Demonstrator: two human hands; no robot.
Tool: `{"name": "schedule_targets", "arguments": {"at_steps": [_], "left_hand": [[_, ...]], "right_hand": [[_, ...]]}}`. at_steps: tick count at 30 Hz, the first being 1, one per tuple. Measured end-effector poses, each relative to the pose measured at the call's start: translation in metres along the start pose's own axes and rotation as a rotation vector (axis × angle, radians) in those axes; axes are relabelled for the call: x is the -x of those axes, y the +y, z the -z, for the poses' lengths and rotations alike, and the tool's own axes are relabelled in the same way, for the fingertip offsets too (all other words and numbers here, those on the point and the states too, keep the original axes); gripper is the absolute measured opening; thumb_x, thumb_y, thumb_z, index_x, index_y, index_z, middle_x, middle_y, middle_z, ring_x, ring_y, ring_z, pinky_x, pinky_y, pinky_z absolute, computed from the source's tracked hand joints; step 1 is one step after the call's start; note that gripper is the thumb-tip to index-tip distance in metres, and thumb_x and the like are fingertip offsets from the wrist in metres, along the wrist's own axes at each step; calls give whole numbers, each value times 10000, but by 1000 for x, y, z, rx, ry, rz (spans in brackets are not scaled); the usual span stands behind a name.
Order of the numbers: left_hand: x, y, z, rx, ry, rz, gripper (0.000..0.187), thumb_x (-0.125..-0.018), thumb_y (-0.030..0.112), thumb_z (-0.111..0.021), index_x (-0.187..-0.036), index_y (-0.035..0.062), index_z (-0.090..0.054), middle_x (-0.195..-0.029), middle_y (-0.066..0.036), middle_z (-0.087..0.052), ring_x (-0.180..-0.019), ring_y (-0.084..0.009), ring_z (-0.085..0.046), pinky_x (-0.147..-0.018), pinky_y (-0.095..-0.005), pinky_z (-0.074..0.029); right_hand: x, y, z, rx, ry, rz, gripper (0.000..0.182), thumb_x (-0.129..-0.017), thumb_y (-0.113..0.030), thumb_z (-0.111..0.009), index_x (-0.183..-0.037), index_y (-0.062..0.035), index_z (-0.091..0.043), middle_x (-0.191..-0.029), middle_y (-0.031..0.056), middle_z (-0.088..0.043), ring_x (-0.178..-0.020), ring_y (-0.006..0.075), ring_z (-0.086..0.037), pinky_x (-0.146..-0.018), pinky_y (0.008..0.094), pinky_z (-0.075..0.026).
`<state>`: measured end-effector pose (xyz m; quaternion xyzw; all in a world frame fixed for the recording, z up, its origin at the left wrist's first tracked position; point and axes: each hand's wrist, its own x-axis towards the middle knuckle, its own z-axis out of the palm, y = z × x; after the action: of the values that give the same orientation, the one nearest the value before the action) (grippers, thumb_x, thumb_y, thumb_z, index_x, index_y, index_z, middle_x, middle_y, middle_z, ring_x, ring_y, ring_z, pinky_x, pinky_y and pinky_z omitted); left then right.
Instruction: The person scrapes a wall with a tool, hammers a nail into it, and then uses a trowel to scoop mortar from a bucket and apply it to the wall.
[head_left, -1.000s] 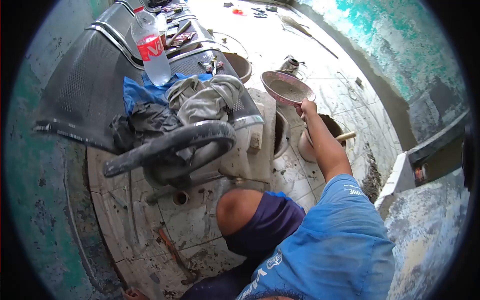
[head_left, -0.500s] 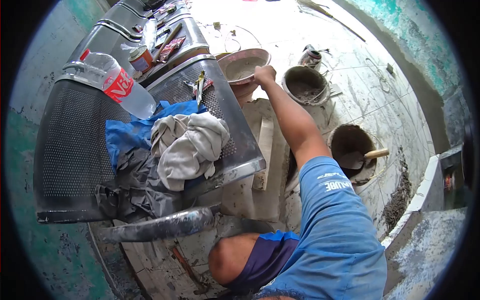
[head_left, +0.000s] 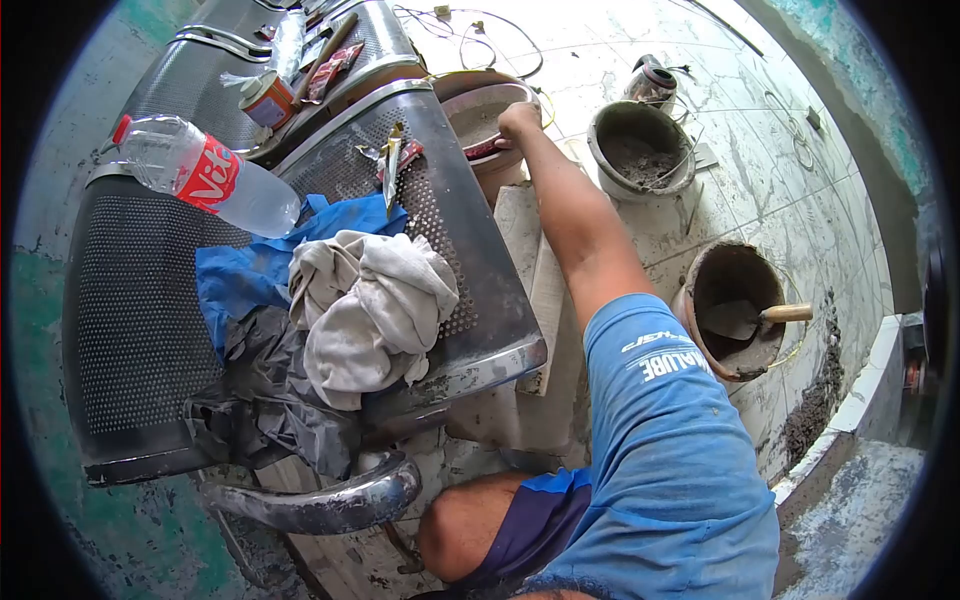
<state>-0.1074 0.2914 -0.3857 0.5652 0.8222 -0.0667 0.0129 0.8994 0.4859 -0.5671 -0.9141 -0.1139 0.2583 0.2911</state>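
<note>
My right hand (head_left: 519,122) is closed at the right rim of a pale pinkish bucket (head_left: 502,180) holding greyish liquid. From its fingers a dark red, handle-like piece (head_left: 484,149) runs along the bucket's near edge; what it belongs to is hidden. To the right of my forearm stands a bucket of dark wet mortar (head_left: 640,155). Closer to me is another bucket (head_left: 690,312), with a wooden-handled trowel (head_left: 735,318) resting inside. My left hand is out of view.
On the left, a perforated metal bench (head_left: 140,310) carries a plastic bottle (head_left: 235,185), a grey-white cloth (head_left: 370,300), blue fabric (head_left: 230,280) and a black plastic bag (head_left: 270,390). A grey slab (head_left: 520,420) lies beneath my arm. Spilled mortar (head_left: 815,405) lies along the right wall.
A wide pinkish round vessel at my hand showed its open top before; now the bucket's inside and the dark red piece show. My view has shifted, and my arm stays stretched forward.
</note>
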Motion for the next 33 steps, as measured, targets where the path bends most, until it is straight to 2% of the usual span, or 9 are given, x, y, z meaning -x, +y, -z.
{"name": "schedule_targets", "arguments": {"at_steps": [6,9,15,18,23,24,26,29,33], "left_hand": [[-1,1,-1,6,-4,-1,610,-922,360,-600,-1351,-29,-409,-1261,-214,-520,-1123,-337,-526,-967,-428,-417],[-2,1,-3,12,-5,-6,616,-920,365,-603,-1348,-33,-409,-1267,-216,-515,-1132,-339,-522,-974,-428,-413],[-3,-5,-3,13,-13,-30,630,-914,376,-609,-1344,-40,-409,-1280,-219,-506,-1149,-343,-514,-988,-428,-405],[-7,-13,-5,-1,-17,-86,637,-912,381,-612,-1342,-43,-409,-1287,-221,-501,-1157,-345,-510,-995,-428,-401],[-23,-29,-22,-81,-83,-97,669,-894,370,-639,-1358,-40,-388,-1307,-222,-488,-1174,-346,-500,-1012,-419,-394],[-30,-35,-26,-144,-108,-12,697,-879,354,-663,-1377,-33,-366,-1320,-221,-480,-1183,-345,-495,-1021,-410,-390],[-48,-43,-35,-30,-145,1,760,-859,368,-685,-1409,-18,-330,-1356,-219,-449,-1219,-344,-464,-1039,-423,-369],[-67,-24,-31,53,-158,-36,800,-853,383,-690,-1444,14,-298,-1403,-211,-412,-1263,-345,-433,-1057,-437,-352],[-78,54,1,-69,-79,-241,705,-906,388,-622,-1457,76,-312,-1452,-191,-389,-1293,-348,-429,-1057,-439,-365]], "right_hand": [[34,-4,9,163,-40,53,698,-817,-29,-651,-1389,46,-258,-1239,199,-590,-1041,256,-646,-782,303,-579],[97,-12,26,-277,279,-45,742,-809,-11,-645,-1411,43,-215,-1217,217,-599,-1070,284,-633,-848,346,-550],[114,-5,48,115,247,221,351,-835,-223,-644,-1103,5,-647,-1169,201,-629,-1122,315,-602,-921,415,-496],[155,19,91,280,282,272,509,-847,-472,-603,-1109,-37,-644,-1145,186,-642,-1104,334,-607,-909,440,-497],[264,173,197,41,752,277,498,-746,-442,-708,-1079,-78,-645,-1047,185,-649,-943,366,-624,-855,413,-494],[237,267,219,232,1156,435,555,-716,-379,-753,-1124,-35,-602,-1090,192,-609,-1029,355,-565,-910,407,-449],[317,341,247,544,1414,82,734,-699,-364,-771,-1264,-2,-472,-1244,236,-499,-1204,386,-406,-1006,525,-325],[387,429,265,354,1197,-714,1145,-733,-542,-704,-1479,-31,-1,-1448,283,-296,-1322,491,-281,-1060,540,-286],[373,571,281,-701,867,-586,625,-788,-456,-700,-1064,89,-568,-1003,222,-635,-838,308,-639,-687,441,-523]]}}
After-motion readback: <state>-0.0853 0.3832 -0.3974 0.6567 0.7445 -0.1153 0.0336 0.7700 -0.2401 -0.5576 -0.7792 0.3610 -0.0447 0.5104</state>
